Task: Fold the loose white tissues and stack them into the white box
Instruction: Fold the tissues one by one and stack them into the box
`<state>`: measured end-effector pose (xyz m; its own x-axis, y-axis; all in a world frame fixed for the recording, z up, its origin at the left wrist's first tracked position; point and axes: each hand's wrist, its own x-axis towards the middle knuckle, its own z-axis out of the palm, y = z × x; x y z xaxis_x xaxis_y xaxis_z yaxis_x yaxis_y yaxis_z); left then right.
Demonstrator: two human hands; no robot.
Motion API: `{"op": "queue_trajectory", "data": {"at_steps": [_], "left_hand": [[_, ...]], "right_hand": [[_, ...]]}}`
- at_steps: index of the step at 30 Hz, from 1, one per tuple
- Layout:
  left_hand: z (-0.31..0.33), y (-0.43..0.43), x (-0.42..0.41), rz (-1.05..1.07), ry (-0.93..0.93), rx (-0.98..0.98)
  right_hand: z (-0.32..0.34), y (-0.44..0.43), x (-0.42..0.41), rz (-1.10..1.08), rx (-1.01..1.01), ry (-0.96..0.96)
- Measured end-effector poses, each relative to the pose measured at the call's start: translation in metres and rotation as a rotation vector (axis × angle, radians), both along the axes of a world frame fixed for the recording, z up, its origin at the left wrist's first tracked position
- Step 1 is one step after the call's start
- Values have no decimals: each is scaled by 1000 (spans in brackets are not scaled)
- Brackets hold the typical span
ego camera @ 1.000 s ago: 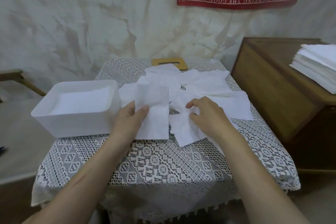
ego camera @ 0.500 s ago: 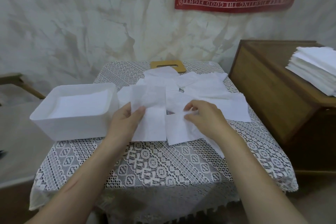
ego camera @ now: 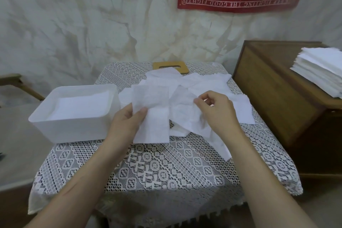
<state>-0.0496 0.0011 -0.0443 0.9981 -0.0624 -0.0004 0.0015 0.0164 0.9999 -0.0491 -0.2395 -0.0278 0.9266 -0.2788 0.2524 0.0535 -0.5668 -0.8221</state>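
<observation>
A white box (ego camera: 74, 129) stands at the table's left with folded white tissues stacked inside. My left hand (ego camera: 127, 124) pinches the left edge of a long folded tissue (ego camera: 153, 114), which is lifted a little off the table just right of the box. My right hand (ego camera: 216, 111) pinches the upper edge of a crumpled tissue (ego camera: 185, 114) and holds it raised above the pile of loose tissues (ego camera: 203, 83) spread over the middle and back of the table.
The table wears a white lace cloth (ego camera: 166, 168). A flat wooden lid with a slot (ego camera: 170, 65) lies at the back edge. A wooden cabinet (ego camera: 277, 98) stands close on the right with a stack of white tissues (ego camera: 322, 72) on top.
My right hand has lifted the crumpled tissue off the pile and pulled its edge upward. My left hand still holds the folded tissue, raised slightly.
</observation>
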Motion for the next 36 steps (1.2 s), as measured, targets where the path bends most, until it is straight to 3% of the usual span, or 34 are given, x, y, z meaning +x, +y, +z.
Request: {"op": "queue_trajectory", "data": {"at_steps": [8,14,20,22,26,32,34,36], "left_hand": [[-2,-3,3,5,23,-25],[-4,-3,3,7,28,-33],[-4,-2,5,2,52,-58],[-4,-3,5,-5,59,-60],[-6,-5,5,-5,76,-64],[-8,-6,4,-9,104,-85],[-8,-6,4,-10,102,-95],[-7,-6,4,8,101,-104]], "right_hand": [[2,-4,0,-59,115,-32],[5,-4,-5,-45,-121,32],[1,-4,2,-15,489,82],[-5,-6,3,-17,424,145],[-17,-7,5,-6,84,313],[-13,-7,4,71,57,318],[-11,-4,2,105,129,240],[-5,-2,0,157,392,140]]}}
